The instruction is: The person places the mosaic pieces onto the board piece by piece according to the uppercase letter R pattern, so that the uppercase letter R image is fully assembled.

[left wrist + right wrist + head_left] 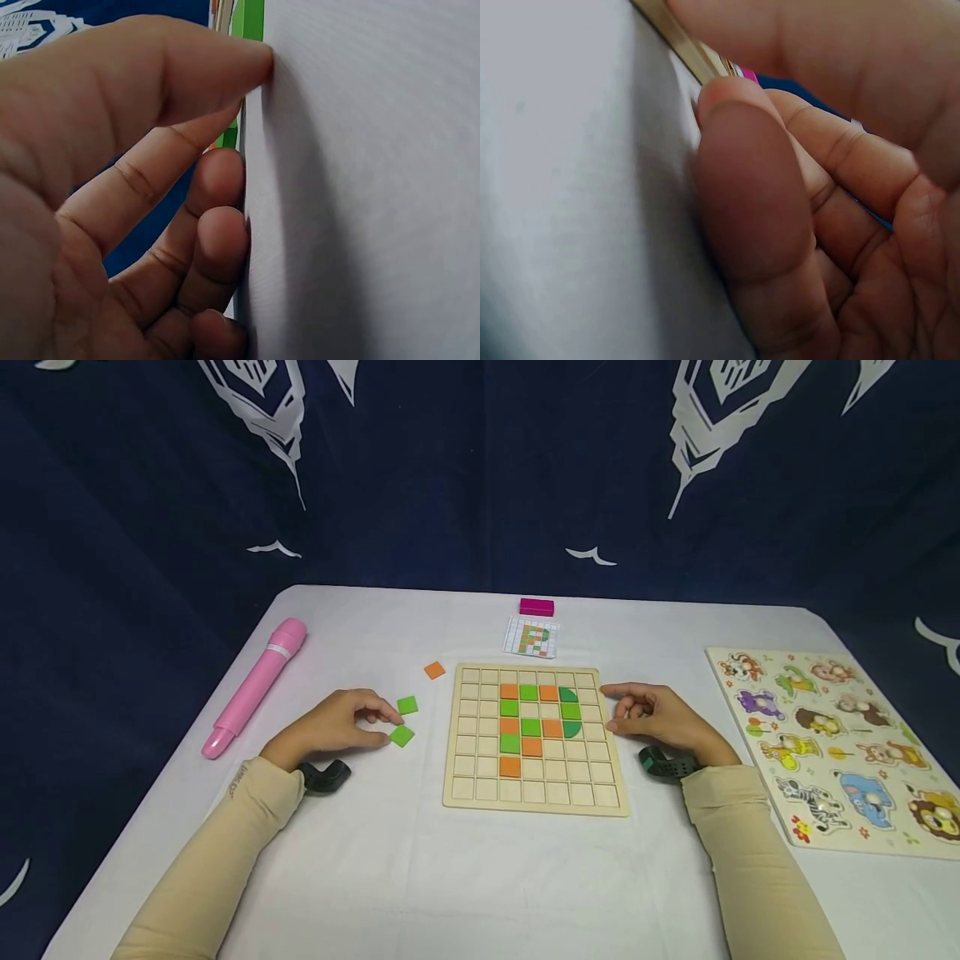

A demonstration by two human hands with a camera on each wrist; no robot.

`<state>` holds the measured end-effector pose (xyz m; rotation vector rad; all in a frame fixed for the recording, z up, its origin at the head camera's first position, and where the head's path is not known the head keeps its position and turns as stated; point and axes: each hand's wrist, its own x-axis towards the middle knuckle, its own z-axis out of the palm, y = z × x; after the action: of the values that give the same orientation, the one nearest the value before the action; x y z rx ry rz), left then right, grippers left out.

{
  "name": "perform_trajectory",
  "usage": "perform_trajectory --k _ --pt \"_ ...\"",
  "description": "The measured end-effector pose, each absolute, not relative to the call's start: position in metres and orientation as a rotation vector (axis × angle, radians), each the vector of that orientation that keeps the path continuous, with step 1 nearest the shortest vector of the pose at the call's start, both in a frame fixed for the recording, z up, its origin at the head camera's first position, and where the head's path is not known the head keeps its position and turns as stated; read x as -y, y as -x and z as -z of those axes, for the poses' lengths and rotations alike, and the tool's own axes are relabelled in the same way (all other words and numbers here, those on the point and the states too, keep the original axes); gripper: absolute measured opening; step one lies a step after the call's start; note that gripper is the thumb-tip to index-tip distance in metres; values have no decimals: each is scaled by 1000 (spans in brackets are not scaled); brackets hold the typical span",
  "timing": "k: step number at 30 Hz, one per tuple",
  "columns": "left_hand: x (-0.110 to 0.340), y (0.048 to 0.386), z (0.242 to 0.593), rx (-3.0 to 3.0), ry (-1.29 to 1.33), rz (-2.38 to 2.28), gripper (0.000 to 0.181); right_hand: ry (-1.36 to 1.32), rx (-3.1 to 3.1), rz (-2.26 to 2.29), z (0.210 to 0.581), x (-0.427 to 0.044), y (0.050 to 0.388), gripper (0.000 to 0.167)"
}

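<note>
My left hand (341, 722) is at the left of the wooden grid board, its thumb and index fingertips at the edge of a flat green square tile (402, 737). In the left wrist view, the thumb tip is down at the table beside green tile edges (252, 21). A second green tile (407, 705) and an orange tile (434, 670) lie nearby. My right hand (656, 718) rests with fingertips and thumb against the right edge of the grid board (536, 795). Several orange and green tiles sit in its cells, with two dark green curved pieces (572, 729) among them.
A pattern card (531, 637) lies behind the board, with a magenta block (537, 607) beyond it. At far left lies a pink microphone-shaped object (255, 689). An animal puzzle board (832, 743) occupies the right side of the white table (450, 877).
</note>
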<state>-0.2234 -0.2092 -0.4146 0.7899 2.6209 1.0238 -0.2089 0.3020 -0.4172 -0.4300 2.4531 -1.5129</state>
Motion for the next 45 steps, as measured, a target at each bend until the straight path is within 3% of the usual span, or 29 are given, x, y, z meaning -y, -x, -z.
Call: perform_trajectory --k 14,31,45 --pt "197 218 415 -2693 -769 -1184 19 465 -2466 1516 419 -304 209 59" --pt "128 181 417 -2741 -782 -1266 22 459 -2475 1514 418 -303 209 59" --pt "90 167 422 -2676 -1000 -1097 22 455 -2473 1498 418 -305 209 58"
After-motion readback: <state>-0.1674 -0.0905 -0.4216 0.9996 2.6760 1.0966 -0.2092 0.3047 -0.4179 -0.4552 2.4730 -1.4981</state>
